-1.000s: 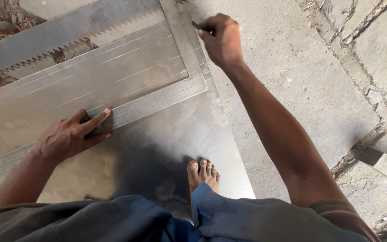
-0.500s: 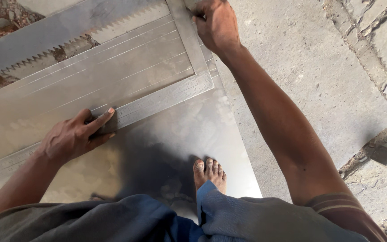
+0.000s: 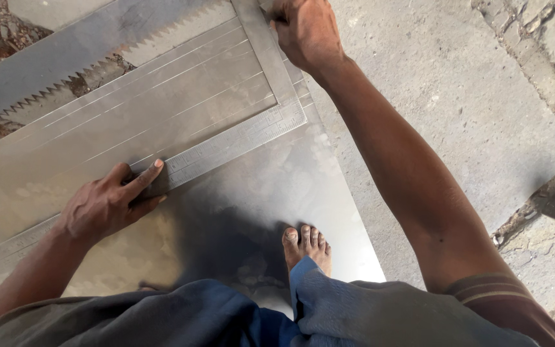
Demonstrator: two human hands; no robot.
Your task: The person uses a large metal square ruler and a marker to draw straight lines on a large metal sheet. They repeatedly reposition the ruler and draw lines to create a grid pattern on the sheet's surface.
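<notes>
While the left hand [image 3: 107, 205] is pressing flat-fingered on the long arm of the steel framing square [image 3: 226, 146] lying on the metal sheet [image 3: 303, 205], the right hand [image 3: 306, 32] is closing around something small at the short arm's far end.

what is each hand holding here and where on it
The left hand presses flat on the long arm of the steel square. The right hand is closed; what it holds is hidden.

The right hand [image 3: 306, 32] hides whatever its fingers [image 3: 282, 13] grip, cut off by the top edge.
</notes>
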